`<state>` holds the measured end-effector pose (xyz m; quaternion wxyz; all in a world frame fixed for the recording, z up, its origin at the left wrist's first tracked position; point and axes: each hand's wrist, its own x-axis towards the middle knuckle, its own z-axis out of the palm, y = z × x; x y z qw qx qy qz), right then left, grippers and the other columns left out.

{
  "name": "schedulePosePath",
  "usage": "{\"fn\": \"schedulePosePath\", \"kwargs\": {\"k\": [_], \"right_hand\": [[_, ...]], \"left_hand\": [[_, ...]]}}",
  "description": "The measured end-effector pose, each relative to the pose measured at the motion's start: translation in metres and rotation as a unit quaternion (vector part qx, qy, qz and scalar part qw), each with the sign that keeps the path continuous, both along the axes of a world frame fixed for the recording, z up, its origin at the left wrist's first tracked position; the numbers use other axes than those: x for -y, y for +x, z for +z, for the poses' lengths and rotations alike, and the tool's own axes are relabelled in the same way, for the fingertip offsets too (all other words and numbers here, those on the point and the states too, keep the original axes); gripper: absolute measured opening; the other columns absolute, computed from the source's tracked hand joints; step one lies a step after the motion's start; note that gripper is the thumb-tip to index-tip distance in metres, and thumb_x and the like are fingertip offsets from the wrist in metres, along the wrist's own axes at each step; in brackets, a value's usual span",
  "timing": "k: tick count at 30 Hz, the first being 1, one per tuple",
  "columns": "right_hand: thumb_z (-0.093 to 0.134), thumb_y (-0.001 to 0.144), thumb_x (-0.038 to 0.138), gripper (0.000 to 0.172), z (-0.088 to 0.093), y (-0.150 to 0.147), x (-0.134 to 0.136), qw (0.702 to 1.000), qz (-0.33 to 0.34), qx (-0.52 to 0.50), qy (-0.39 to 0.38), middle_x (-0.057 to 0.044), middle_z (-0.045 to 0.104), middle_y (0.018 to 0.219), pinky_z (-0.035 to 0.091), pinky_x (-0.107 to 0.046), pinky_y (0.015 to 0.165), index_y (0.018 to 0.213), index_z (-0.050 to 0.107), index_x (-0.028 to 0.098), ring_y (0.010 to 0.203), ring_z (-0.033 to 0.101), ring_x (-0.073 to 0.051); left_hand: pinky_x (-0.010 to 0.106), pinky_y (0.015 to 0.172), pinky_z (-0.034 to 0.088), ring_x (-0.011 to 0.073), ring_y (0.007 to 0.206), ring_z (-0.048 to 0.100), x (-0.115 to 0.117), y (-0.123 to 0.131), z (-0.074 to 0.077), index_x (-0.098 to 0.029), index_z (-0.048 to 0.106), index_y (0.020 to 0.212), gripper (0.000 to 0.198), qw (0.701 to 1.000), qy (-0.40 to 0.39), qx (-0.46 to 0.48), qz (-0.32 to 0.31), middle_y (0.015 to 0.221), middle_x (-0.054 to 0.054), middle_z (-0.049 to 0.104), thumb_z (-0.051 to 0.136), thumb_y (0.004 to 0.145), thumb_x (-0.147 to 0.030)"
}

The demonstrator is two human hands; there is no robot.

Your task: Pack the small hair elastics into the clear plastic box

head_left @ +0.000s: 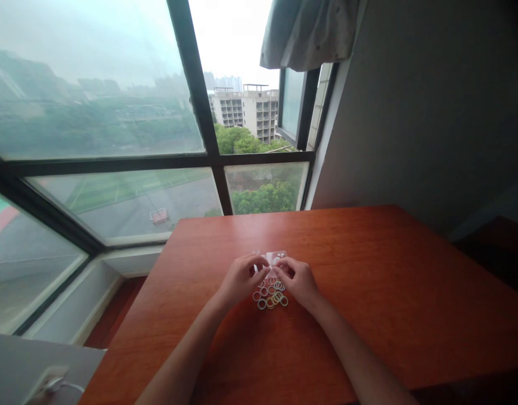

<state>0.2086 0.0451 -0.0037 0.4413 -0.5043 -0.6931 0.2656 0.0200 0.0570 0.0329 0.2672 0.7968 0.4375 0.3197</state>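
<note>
On the reddish-brown wooden table (389, 292), set into the corner by a large window (115, 112), both bare hands meet over a small clear packet (275, 257). The left hand (241, 278) comes in from the left and the right hand (299, 281) from the right. On each, the thumb and forefinger are drawn together and, as far as this view shows, pinch the packet's near edge from opposite sides. The packet lies just beyond the fingertips, away from the body. Its long axis seems to run left to right across the table, with a darker printed patch toward its right end; which end is its mouth cannot be told. Neither hand is clearly nearer to it, since they flank it evenly. Between the two wrists, on the near side of the packet, a loose cluster of small coloured elastic rings (271, 297) lies flat on the wood, some touching one another. A grey curtain (309, 31) hangs above the window's right side.
</note>
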Motion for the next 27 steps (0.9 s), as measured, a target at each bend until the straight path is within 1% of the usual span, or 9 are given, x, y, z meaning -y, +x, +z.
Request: {"fn": "schedulePosePath", "kwargs": {"k": [8,13,16,19,21,24,27], "right_hand": [[0.058,0.083,0.032,0.017,-0.0005,-0.0018,0.0025,0.999,-0.013,0.008,0.029,0.006,0.046,0.053,0.033,-0.02,0.052,0.08,0.067,0.018,0.049,0.042,-0.009],[0.056,0.084,0.035,0.021,0.0032,-0.004,0.0041,0.999,-0.009,0.018,0.033,0.004,0.049,0.053,0.035,-0.021,0.054,0.081,0.067,0.018,0.05,0.045,-0.01],[0.055,0.084,0.037,0.022,0.0044,-0.0064,0.004,0.999,-0.016,0.024,0.027,0.004,0.049,0.053,0.036,-0.021,0.054,0.081,0.067,0.018,0.05,0.045,-0.01],[0.054,0.085,0.038,0.023,0.0046,-0.0087,0.0033,0.999,-0.026,0.031,0.025,0.004,0.049,0.053,0.036,-0.021,0.054,0.082,0.067,0.018,0.051,0.045,-0.011],[0.054,0.085,0.038,0.024,0.0048,-0.0095,0.0033,0.999,-0.026,0.037,0.028,0.004,0.05,0.054,0.036,-0.021,0.055,0.083,0.067,0.018,0.051,0.046,-0.011],[0.054,0.086,0.036,0.023,0.0054,-0.0097,0.0038,0.998,-0.021,0.044,0.034,0.003,0.05,0.055,0.036,-0.021,0.055,0.084,0.068,0.018,0.052,0.046,-0.011],[0.054,0.087,0.034,0.021,0.0058,-0.0095,0.0039,0.998,-0.022,0.053,0.033,0.003,0.051,0.055,0.035,-0.021,0.055,0.085,0.069,0.018,0.052,0.047,-0.011]], "left_hand": [[0.018,0.055,0.035,0.0083,0.059,0.046,0.0019,0.0035,0.0024,-0.014,0.067,0.081,0.016,0.999,-0.033,0.035,-0.021,0.07,0.001,0.061,0.055,0.085,-0.023],[0.019,0.056,0.037,0.0085,0.059,0.047,0.0009,0.0043,-0.0005,-0.014,0.066,0.076,0.011,0.999,-0.029,0.031,-0.001,0.067,0.0,0.06,0.056,0.079,-0.018],[0.019,0.056,0.038,0.0091,0.059,0.048,-0.0004,0.0022,-0.0002,-0.014,0.066,0.077,0.012,0.998,-0.04,0.037,0.015,0.068,0.001,0.061,0.056,0.079,-0.019],[0.019,0.055,0.038,0.0092,0.059,0.049,-0.0007,0.0008,0.0011,-0.014,0.067,0.08,0.016,0.998,-0.052,0.046,0.009,0.069,0.001,0.062,0.054,0.082,-0.023],[0.019,0.055,0.038,0.0089,0.059,0.048,-0.0002,0.0015,0.0009,-0.014,0.067,0.08,0.016,0.998,-0.05,0.044,0.003,0.069,0.001,0.062,0.054,0.083,-0.024],[0.019,0.056,0.038,0.0086,0.058,0.048,-0.0002,0.0029,-0.0015,-0.014,0.066,0.077,0.013,0.999,-0.037,0.033,0.007,0.067,0.0,0.061,0.057,0.081,-0.022],[0.019,0.056,0.038,0.0087,0.058,0.048,-0.0044,-0.0016,-0.0047,-0.015,0.065,0.077,0.011,0.999,-0.015,0.023,0.03,0.067,0.0,0.061,0.057,0.08,-0.02]]}}
